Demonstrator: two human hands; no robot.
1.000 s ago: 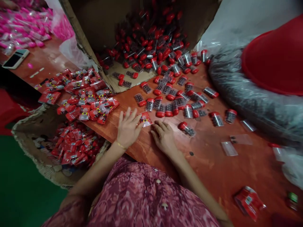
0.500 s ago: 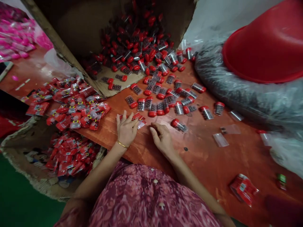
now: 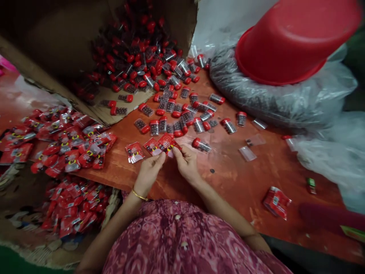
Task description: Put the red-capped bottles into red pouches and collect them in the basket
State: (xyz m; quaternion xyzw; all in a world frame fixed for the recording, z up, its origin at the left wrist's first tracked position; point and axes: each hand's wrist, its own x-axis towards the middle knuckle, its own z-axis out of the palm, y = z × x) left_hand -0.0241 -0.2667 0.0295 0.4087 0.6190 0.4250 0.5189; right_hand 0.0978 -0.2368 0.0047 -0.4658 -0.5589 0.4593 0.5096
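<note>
Both hands have drawn together: right hand (image 3: pixel 186 165) pinches a red sachet (image 3: pixel 167 142), left hand (image 3: pixel 148 177) curled narrowly just near of it.

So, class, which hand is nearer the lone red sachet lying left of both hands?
Left: the left hand is just below-right of the red sachet; the right hand is farther right.

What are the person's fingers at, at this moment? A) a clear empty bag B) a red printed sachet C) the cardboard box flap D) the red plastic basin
B: the left hand and right hand meet at a red printed sachet.
</note>
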